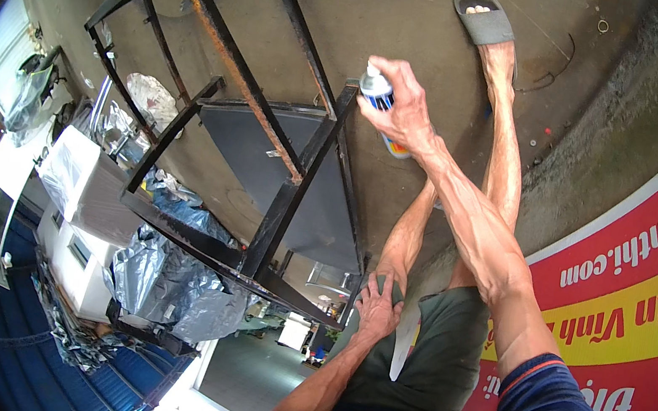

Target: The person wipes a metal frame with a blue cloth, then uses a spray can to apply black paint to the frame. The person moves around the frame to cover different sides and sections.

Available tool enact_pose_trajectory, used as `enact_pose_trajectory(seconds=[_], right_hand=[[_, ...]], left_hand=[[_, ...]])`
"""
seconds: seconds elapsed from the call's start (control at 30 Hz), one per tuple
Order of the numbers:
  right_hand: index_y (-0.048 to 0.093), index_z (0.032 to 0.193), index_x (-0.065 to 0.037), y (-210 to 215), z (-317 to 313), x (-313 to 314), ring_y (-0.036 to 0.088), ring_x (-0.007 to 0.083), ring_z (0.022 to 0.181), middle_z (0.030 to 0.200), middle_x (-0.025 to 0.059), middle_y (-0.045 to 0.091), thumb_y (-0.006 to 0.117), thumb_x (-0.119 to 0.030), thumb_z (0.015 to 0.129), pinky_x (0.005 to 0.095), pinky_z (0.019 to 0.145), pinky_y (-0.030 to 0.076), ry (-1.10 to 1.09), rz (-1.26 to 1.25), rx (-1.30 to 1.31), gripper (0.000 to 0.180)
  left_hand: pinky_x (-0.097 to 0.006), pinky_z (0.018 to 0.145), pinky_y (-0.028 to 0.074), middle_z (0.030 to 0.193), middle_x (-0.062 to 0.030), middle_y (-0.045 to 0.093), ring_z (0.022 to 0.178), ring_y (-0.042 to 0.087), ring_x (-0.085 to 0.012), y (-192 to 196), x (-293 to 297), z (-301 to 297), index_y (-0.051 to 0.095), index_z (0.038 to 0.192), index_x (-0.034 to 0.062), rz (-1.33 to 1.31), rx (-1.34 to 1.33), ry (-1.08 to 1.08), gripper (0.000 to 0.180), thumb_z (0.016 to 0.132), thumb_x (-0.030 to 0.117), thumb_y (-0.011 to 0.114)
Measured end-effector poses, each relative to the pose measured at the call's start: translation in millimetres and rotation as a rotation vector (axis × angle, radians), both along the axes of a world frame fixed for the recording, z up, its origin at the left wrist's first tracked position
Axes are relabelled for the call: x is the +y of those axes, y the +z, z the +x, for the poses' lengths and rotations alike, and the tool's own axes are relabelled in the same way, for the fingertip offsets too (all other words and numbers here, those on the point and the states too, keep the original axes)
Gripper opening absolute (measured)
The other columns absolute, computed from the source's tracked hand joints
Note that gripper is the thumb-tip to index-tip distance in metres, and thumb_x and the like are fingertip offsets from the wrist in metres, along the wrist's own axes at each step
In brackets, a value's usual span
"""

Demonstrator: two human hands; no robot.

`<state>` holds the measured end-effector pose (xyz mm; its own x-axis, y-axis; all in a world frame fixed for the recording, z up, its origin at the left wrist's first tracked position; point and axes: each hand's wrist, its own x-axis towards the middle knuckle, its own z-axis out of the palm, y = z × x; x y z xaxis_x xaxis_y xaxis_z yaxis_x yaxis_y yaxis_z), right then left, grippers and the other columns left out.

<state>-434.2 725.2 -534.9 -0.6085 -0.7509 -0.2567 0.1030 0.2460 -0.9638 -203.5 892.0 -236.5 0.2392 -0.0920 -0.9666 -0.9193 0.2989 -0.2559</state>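
Note:
My right hand (403, 110) is wrapped around a spray can (377, 87) with a white nozzle and a blue, orange-edged label. The index finger lies over the nozzle. Just left of the can stands a black metal frame (293, 200) of welded square tubes, one long bar showing rusty brown patches (225, 45). The can is close to a corner of this frame, apparently not touching it. A dark grey flat panel (267, 166) lies within the frame. My left hand (378, 306) rests on my knee with its fingers spread, holding nothing.
A red and yellow printed banner (599, 331) runs along the right. Beyond the frame are crumpled silver-grey plastic sheets (173, 280) and a plastic-wrapped box (89, 187). My sandalled foot (484, 20) is on the stained concrete floor (409, 13). A thin bent wire (567, 62) lies nearby.

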Motion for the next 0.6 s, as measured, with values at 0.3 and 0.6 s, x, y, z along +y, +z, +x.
enact_pose_trajectory(seconds=[0.3,0.6], right_hand=[[0.056,0.145,-0.013,6,51,84,0.067,0.0418,0.107,0.122,0.0177,0.06,0.083,-0.017,0.08,0.051,0.089,0.058,0.364,0.204,-0.041,0.071],[0.056,0.145,-0.018,-24,50,43,0.068,0.0461,0.105,0.118,0.0208,0.057,0.079,-0.019,0.08,0.0565,0.089,0.058,0.477,0.31,-0.043,0.068]], left_hand=[[-0.071,0.109,0.04,0.171,-0.0275,0.021,0.146,0.038,-0.0513,-4,2,1,0.029,0.169,0.0206,0.027,-0.032,-0.042,0.091,0.093,0.031,0.079],[-0.07,0.11,0.04,0.17,-0.0279,0.023,0.145,0.039,-0.0515,-6,7,5,0.027,0.17,0.0215,0.023,-0.037,-0.031,0.095,0.091,0.028,0.08]])
